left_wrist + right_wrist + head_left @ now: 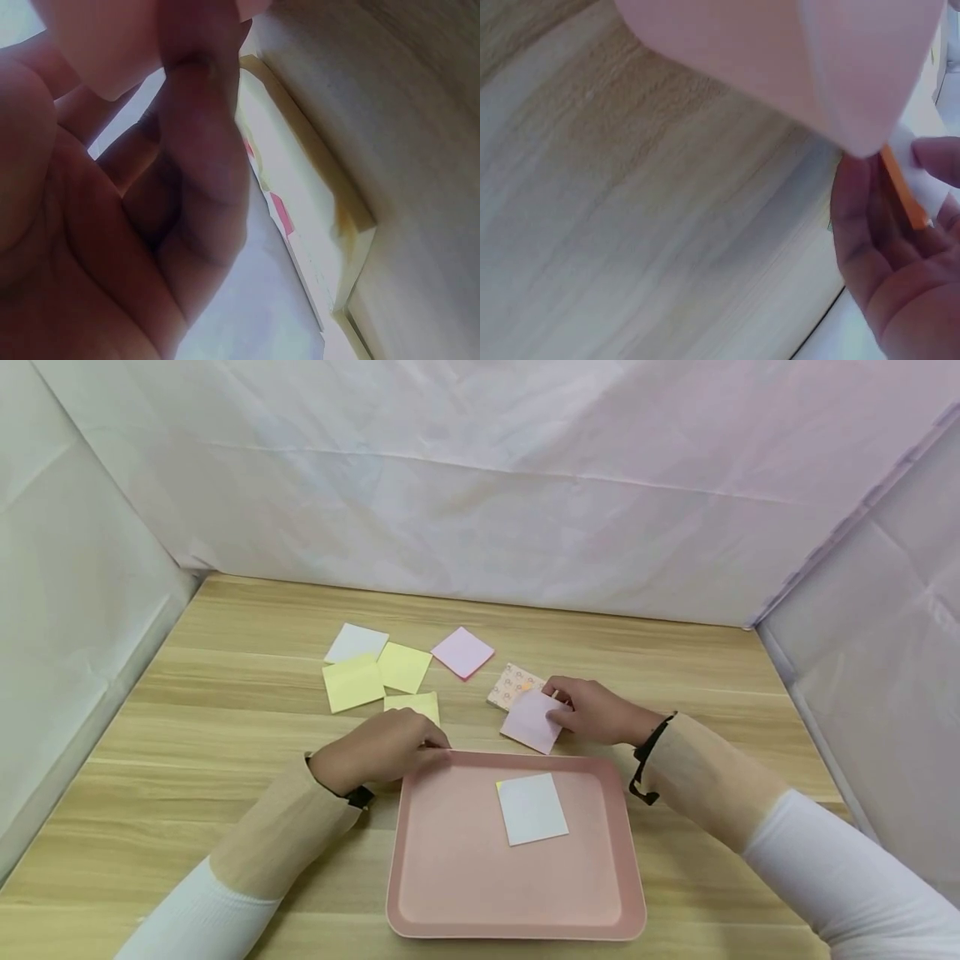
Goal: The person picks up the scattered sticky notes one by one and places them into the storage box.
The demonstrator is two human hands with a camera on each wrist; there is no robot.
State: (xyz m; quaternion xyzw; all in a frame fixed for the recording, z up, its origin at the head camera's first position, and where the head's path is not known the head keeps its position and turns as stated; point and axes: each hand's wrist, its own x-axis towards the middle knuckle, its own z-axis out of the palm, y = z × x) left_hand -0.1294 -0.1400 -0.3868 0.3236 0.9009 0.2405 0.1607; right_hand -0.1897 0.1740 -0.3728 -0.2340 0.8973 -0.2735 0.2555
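Observation:
My left hand [386, 747] grips the far left corner of a pink tray [517, 928], and the left wrist view shows the thumb and fingers on its rim. My right hand [596, 708] pinches a pale pink sticky note pad [532, 720] just beyond the tray's far edge. In the right wrist view this pad shows an orange side [906, 191] between thumb and fingers. It partly covers a patterned sticky note pad [512, 681] on the table. Inside the tray lies a white sticky note pad [532, 810] with a yellow corner.
Farther left on the wooden table [247, 693] lie several pads: a white pad [357, 642], yellow pads [353, 683] [405, 667] and another yellow pad [416, 703] partly behind my left hand. A pink pad [462, 652] lies behind the tray. White sheeting [480, 518] encloses the table.

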